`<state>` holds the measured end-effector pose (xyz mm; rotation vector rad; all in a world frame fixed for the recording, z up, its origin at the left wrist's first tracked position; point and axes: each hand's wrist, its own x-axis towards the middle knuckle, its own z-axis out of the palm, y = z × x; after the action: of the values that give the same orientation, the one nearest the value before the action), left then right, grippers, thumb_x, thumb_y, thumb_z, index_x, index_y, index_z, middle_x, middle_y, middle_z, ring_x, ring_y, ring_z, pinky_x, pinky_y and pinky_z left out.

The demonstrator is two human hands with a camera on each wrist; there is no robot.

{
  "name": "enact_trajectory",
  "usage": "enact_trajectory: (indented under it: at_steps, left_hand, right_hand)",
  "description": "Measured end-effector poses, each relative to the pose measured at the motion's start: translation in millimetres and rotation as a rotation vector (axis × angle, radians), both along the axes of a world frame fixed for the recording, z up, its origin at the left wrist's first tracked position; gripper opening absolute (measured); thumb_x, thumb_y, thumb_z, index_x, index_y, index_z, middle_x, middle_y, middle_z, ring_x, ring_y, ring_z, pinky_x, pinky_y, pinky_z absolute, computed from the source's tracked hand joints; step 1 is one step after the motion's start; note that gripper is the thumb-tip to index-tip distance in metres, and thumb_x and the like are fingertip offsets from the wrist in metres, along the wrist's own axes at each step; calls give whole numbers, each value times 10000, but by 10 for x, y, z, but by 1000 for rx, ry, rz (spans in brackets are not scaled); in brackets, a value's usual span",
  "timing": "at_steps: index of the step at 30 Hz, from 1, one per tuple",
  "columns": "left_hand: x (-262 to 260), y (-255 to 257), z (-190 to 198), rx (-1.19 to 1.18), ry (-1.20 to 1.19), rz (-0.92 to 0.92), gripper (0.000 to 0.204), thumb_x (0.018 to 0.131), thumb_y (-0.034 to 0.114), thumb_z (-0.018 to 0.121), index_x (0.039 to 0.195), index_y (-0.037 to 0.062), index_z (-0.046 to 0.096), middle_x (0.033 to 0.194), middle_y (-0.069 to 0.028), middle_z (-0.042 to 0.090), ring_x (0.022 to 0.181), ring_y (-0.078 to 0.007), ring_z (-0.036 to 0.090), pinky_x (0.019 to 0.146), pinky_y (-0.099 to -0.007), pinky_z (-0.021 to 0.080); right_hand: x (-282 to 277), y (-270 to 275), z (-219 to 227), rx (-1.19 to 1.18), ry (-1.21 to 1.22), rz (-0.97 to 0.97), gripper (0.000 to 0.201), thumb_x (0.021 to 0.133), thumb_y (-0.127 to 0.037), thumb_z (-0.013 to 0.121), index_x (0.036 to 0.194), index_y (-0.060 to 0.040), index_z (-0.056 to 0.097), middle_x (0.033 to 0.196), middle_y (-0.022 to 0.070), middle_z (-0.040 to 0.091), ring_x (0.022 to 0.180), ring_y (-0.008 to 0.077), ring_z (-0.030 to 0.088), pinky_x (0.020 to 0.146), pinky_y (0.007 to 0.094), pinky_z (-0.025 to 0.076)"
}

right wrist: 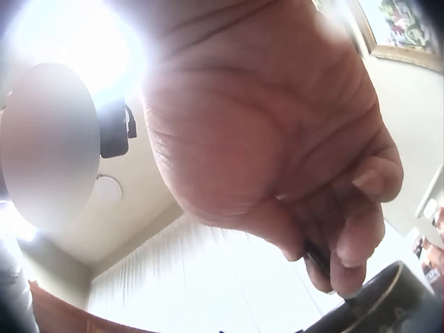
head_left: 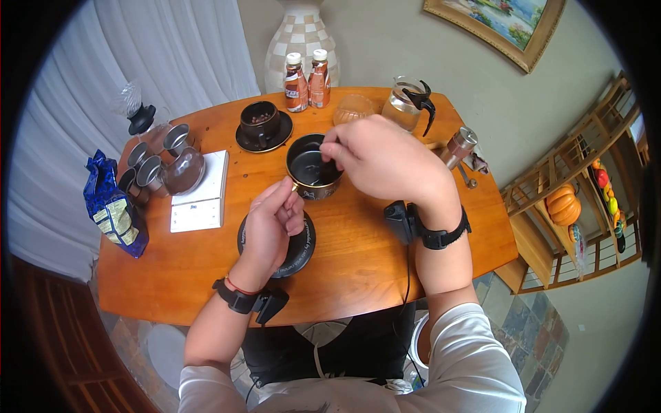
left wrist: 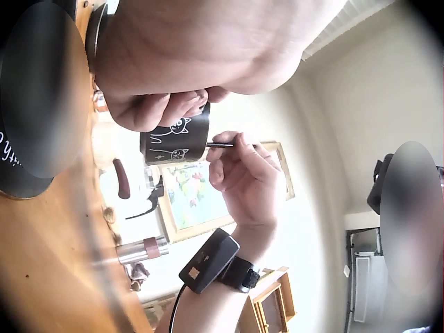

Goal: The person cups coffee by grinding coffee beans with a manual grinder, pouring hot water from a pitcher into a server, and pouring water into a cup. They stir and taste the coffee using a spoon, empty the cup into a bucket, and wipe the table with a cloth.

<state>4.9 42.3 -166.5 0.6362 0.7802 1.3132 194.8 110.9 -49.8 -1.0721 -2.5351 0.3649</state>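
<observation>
The left hand (head_left: 268, 227) (left wrist: 201, 48) grips the handle of a black cup (head_left: 315, 191) (left wrist: 177, 142) (right wrist: 395, 309) with a gold rim and white cat drawings. Over the cup's rim, the right hand (head_left: 385, 162) (left wrist: 250, 177) (right wrist: 270, 139) pinches a thin dark utensil (left wrist: 220, 145) (right wrist: 317, 257) between thumb and fingers. Its lower end reaches into the cup, where its tip is hard to make out. A round black saucer or mat (head_left: 299, 248) with pale lettering lies under the left wrist, partly hidden by it.
Beyond the cup stand a second dark cup (head_left: 260, 115) on a saucer, two bottles (head_left: 296, 89), a glass bowl (head_left: 352, 109) and a glass pot (head_left: 403, 107). Metal cups (head_left: 148, 168), a glass server (head_left: 184, 171), a white scale (head_left: 200, 212) and a blue bag (head_left: 116, 210) are left; a grinder (head_left: 460, 146) is right.
</observation>
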Motion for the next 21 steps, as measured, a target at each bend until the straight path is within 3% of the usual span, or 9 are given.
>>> enact_trajectory:
  at_steps: [4,7,9,13,18,21]
  left_hand:
    - [30,-21,9,24,63,-4,322,1083,284,491,807,120,461,704,21,438,564,-81,359,518,-241,288]
    - [29,-33,-4,52,78,-15,314,1082,280,495,814,117,470,711,18,449,569,-79,367,519,-239,292]
    - [30,-37,4,49,71,-9,311,1081,278,496,816,116,475,714,17,453,570,-79,370,519,-239,294]
    - [28,-26,15,40,64,13,313,1077,275,503,807,120,469,712,18,451,572,-80,369,521,-240,291]
    - [19,-21,17,46,93,16,317,1074,278,504,800,124,464,713,17,450,572,-82,369,525,-239,284]
    - [19,-15,25,37,70,17,321,1072,282,504,795,126,460,713,17,449,570,-84,365,527,-240,281]
  right_hand:
    - [13,98,-84,148,16,-81,207,962,-128,592,967,26,730,870,218,712,828,387,694,769,424,553]
    - [-40,113,-103,152,130,13,209,966,-133,591,973,17,736,868,210,719,824,375,699,768,420,555]
    - [-58,82,-108,-25,199,142,208,966,-132,590,976,13,739,871,201,726,823,358,707,761,417,558]
    - [-19,-19,22,-136,71,106,209,968,-135,591,983,14,737,864,196,726,820,350,712,754,416,561]
    - [6,50,-52,176,21,-97,213,973,-138,592,975,23,731,871,201,724,839,351,711,763,410,562]
    - [-44,122,-137,158,115,9,209,973,-134,591,977,28,722,891,207,722,856,355,707,765,413,558]
